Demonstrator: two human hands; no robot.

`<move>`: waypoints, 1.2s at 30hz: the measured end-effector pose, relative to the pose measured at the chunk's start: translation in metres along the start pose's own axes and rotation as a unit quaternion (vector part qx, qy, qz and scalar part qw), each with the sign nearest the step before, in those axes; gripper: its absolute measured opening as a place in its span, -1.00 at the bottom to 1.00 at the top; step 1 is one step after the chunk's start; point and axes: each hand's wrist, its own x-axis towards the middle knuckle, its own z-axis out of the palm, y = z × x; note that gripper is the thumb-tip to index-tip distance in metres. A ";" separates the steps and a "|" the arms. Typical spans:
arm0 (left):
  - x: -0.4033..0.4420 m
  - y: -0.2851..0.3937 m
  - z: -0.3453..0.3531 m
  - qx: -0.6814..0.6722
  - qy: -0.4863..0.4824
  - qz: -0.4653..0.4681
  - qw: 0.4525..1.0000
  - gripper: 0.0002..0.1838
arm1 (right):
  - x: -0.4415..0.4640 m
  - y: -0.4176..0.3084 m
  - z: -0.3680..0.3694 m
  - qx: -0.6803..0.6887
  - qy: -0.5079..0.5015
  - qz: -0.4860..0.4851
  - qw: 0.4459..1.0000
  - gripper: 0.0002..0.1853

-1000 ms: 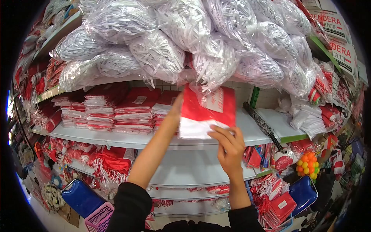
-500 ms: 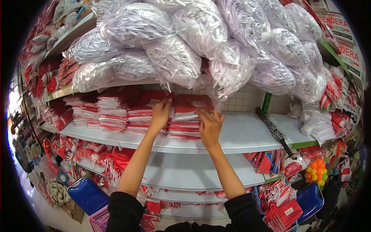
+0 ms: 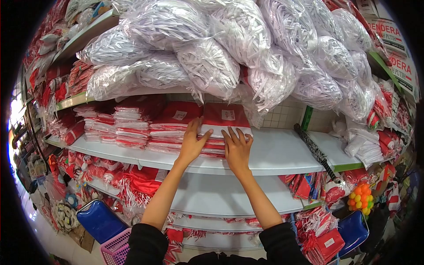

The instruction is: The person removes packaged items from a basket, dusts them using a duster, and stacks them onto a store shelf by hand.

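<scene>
Several stacks of folded red-and-white cloth packets in clear plastic stand on the white shelf. Both my hands are at the rightmost stack, whose top packet bears a small white label. My left hand rests at its front left corner, fingers apart, in the gap beside the neighbouring stack. Across the front right edge lies my right hand, its fingers spread over the white band of the top packet. Neither hand grips anything that I can see.
Bulging clear bags of white shredded strips overhang from the shelf above. A dark patterned rod-like thing leans over the shelf at right, near white packets. Lower down are a pink basket and blue chair-like panels.
My left hand has come down from the top back of the stack to its front left corner. The right hand has flattened onto the front edge. The top packet now lies straighter.
</scene>
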 end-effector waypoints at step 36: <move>-0.498 0.057 0.242 -0.121 -0.514 -0.075 0.846 -0.64 | -0.652 -0.018 -0.233 -0.073 -0.327 0.659 0.674 -0.56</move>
